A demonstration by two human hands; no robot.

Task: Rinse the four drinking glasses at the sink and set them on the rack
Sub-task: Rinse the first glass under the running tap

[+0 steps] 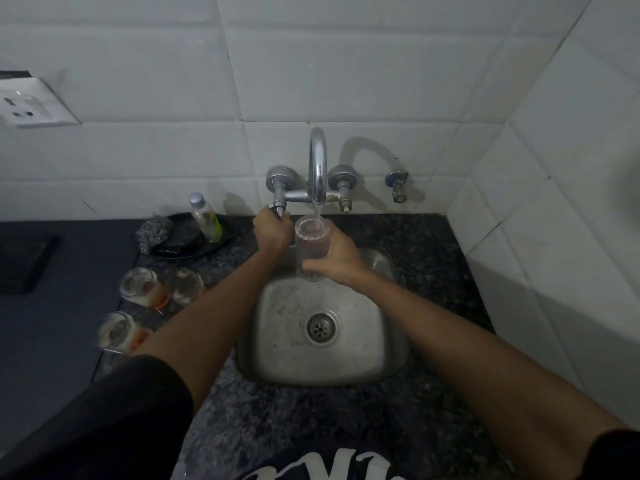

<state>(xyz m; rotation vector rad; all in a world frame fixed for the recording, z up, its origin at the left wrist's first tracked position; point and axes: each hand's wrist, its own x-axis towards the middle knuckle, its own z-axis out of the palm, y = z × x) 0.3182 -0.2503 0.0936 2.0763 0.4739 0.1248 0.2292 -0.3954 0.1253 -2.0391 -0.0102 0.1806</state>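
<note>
My right hand (337, 259) grips a clear drinking glass (309, 242) upright under the chrome tap spout (318, 164), and a stream of water runs into it above the steel sink (277, 341). My left hand (272, 230) is closed around the left tap handle (277, 206). Three more glasses stand on the dark counter to the left of the sink: one with an orange tint (140, 287), a clear one beside it (183, 285), and one nearer to me (116, 332), partly behind my left arm. No rack is in view.
A black dish (187, 249) at the back left holds a steel scrubber (152, 230) and a small bottle (206, 218). A wall socket (31, 102) sits upper left. A second wall tap with a hose (396, 183) is right of the spout. White tiled walls close the back and right.
</note>
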